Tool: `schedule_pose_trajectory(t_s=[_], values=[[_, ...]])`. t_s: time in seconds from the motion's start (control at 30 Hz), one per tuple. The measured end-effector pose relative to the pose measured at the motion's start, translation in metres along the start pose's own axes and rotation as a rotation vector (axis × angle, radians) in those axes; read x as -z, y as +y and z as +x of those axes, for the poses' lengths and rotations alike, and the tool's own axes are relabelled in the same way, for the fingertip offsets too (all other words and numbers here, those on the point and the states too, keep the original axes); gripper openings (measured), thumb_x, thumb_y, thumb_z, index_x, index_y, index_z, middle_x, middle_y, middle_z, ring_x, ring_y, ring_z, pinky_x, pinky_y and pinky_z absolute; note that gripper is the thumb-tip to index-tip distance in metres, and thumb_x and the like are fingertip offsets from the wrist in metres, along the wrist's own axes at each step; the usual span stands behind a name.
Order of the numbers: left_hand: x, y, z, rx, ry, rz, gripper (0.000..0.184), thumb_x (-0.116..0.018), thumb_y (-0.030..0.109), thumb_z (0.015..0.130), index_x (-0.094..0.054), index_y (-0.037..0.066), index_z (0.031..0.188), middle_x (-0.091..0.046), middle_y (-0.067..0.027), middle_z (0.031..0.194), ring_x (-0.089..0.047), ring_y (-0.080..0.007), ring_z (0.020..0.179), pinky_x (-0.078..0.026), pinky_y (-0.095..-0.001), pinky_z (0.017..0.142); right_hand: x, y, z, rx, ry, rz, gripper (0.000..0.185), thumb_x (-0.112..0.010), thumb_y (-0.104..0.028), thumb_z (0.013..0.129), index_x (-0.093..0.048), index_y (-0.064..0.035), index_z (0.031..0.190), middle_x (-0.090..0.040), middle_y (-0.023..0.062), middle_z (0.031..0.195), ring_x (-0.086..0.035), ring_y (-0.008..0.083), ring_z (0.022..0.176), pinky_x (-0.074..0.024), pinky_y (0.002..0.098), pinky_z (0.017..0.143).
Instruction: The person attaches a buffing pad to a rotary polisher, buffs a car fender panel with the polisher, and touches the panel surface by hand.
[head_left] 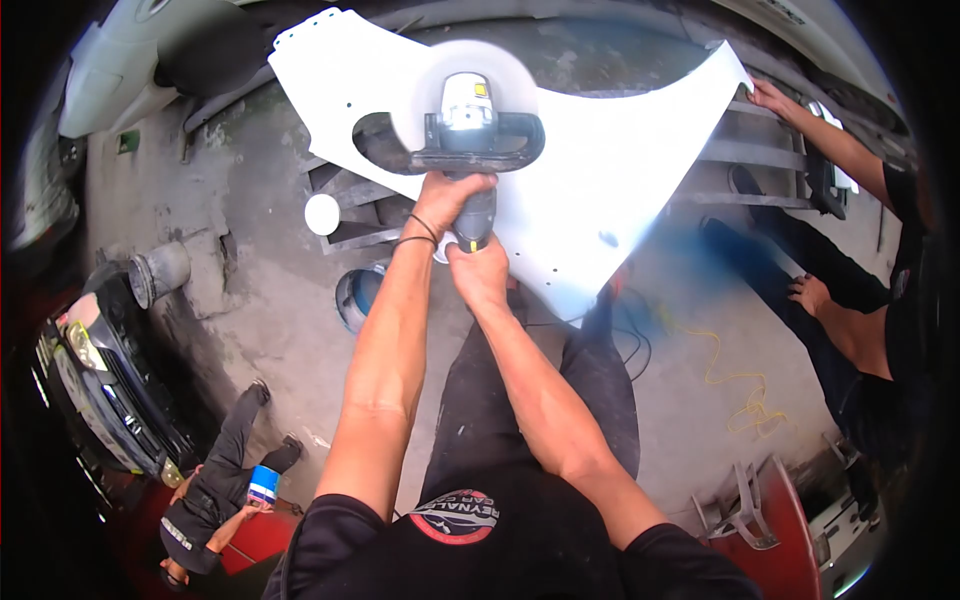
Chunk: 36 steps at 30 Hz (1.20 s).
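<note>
Both my hands are wrapped around a rotary polisher (468,110), which has a silver head, a black loop handle and a round white pad (415,95). My left hand (455,203) grips the black body just behind the loop handle. My right hand (480,270) is closed around the rear end of the body. Under the polisher lies a white car fender (590,170) with a wheel-arch curve. The pad overlaps the fender in this view; whether it touches the panel I cannot tell.
A person's hand (768,97) holds the fender's right tip. Slatted metal stands (750,150) sit beneath it. A bucket (360,298) is near my legs, and a yellow cord (712,370) lies on the floor. Another person (215,510) at lower left holds a blue can (263,484).
</note>
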<state>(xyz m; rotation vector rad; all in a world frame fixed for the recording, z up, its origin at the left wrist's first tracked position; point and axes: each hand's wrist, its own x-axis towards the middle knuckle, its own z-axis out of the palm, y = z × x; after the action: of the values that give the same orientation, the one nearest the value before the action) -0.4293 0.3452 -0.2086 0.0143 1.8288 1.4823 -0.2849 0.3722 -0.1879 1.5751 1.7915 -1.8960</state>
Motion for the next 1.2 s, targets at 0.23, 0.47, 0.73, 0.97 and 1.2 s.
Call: schedule_pose_trajectory(t_s=[0.23, 0.47, 0.73, 0.97, 1.2], values=[[0.075, 0.069, 0.013, 0.112, 0.100, -0.145, 0.058, -0.092, 0.028, 0.088, -0.068, -0.004, 0.131, -0.078, -0.0134, 0.102, -0.078, -0.0247, 0.084, -0.065, -0.0395, 0.078, -0.046, -0.088, 0.000, 0.012, -0.164, -0.150, 0.045, -0.081, -0.027, 0.087, -0.077, 0.0037, 0.120, -0.082, 0.0310, 0.114, -0.080, 0.0481, 0.116, -0.0610, 0.0529, 0.102], [0.060, 0.070, -0.001, 0.179, 0.106, -0.243, 0.049, -0.090, 0.028, 0.090, -0.070, -0.003, 0.123, -0.077, -0.0142, 0.098, -0.079, -0.0285, 0.075, -0.067, -0.0421, 0.072, -0.028, -0.082, -0.002, 0.016, -0.174, -0.250, 0.046, -0.081, -0.031, 0.086, -0.080, 0.0005, 0.119, -0.082, 0.0309, 0.118, -0.078, 0.0487, 0.118, -0.0607, 0.0536, 0.103], [-0.086, -0.023, -0.070, 0.055, 0.097, -0.069, 0.052, -0.093, 0.020, 0.084, -0.075, -0.003, 0.127, -0.080, -0.0117, 0.111, -0.078, -0.0236, 0.098, -0.064, -0.0389, 0.089, 0.102, 0.036, -0.040, -0.077, -0.057, -0.207, 0.046, -0.082, -0.028, 0.088, -0.075, 0.0038, 0.120, -0.083, 0.0298, 0.110, -0.080, 0.0478, 0.111, -0.0611, 0.0540, 0.098], [-0.215, -0.036, -0.083, 0.135, -0.228, 0.266, 0.056, -0.096, 0.039, 0.082, -0.085, -0.002, 0.119, -0.087, -0.0163, 0.114, -0.083, -0.0253, 0.104, -0.064, -0.0381, 0.095, 0.182, 0.102, -0.044, -0.192, 0.137, 0.050, 0.032, -0.083, -0.021, 0.094, -0.077, 0.0042, 0.112, -0.081, 0.0132, 0.090, -0.078, 0.0251, 0.078, -0.0599, 0.0416, 0.075], [-0.222, -0.068, -0.084, 0.082, -0.334, 0.424, 0.058, -0.095, 0.042, 0.081, -0.085, 0.004, 0.124, -0.086, -0.0165, 0.120, -0.082, -0.0303, 0.111, -0.063, -0.0391, 0.101, 0.167, 0.109, -0.055, -0.236, 0.250, 0.286, 0.019, -0.080, -0.018, 0.098, -0.073, -0.0005, 0.101, -0.071, 0.0050, 0.074, -0.067, 0.0159, 0.059, -0.0501, 0.0374, 0.055]])
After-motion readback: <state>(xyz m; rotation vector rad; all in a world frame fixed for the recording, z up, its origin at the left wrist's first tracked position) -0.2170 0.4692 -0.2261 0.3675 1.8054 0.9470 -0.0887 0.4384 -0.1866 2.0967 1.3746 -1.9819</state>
